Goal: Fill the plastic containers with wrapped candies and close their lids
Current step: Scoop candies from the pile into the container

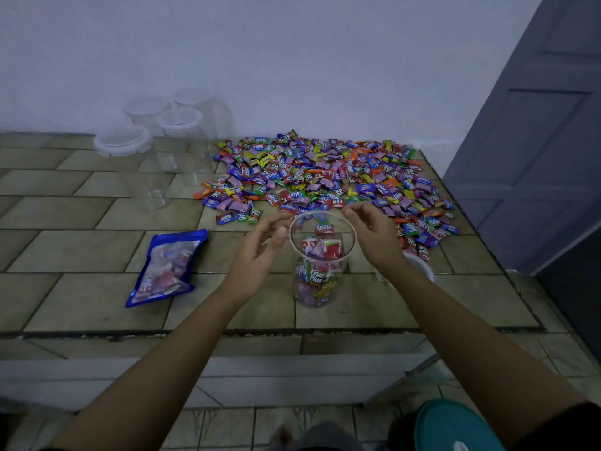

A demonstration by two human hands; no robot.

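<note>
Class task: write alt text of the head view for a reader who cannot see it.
A left hand and right hand hover beside the rim of an open, part-filled jar on a counter; a candy pile lies behind it.

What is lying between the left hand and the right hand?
The open container, partly filled with candies, stands between the left hand and the right hand. The head view shows it.

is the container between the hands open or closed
Open: the container stands upright with its round rim uncovered, and the wrapped candies inside show straight through its mouth.
</note>
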